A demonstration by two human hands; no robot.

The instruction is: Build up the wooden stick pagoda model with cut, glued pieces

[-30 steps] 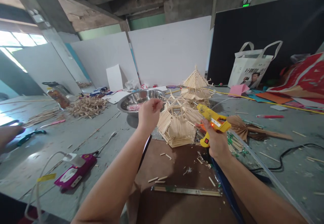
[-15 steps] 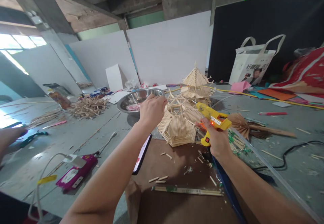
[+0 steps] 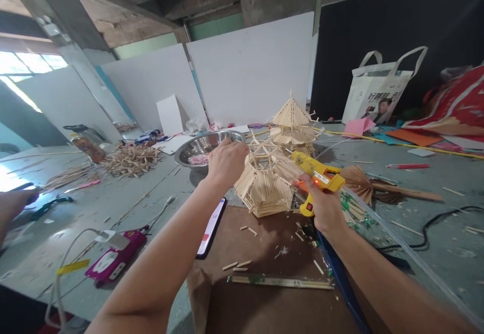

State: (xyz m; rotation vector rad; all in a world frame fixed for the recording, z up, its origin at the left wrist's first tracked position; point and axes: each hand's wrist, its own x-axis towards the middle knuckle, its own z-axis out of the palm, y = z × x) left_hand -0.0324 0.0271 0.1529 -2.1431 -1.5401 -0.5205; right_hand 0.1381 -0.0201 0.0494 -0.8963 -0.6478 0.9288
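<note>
My right hand (image 3: 324, 208) grips a yellow hot glue gun (image 3: 316, 174), its nozzle aimed at the upper right side of a hexagonal stick model (image 3: 264, 180). My left hand (image 3: 226, 161) is closed in a pinch at the model's upper left edge; what it pinches is too small to make out. The model stands at the far edge of a brown board (image 3: 264, 273). A second, taller stick pavilion (image 3: 292, 122) stands just behind it.
A steel bowl (image 3: 207, 146) sits behind my left hand. A phone (image 3: 212, 227) lies under my left forearm, a pink device (image 3: 113, 258) with a cable further left. Stick piles (image 3: 130, 160) lie far left. Another person's hand (image 3: 13, 204) shows at the left edge. A white bag (image 3: 378, 94) stands back right.
My left hand moved right and down onto the model's upper left edge. The glue gun stayed near the model's right side, shifting only slightly.
</note>
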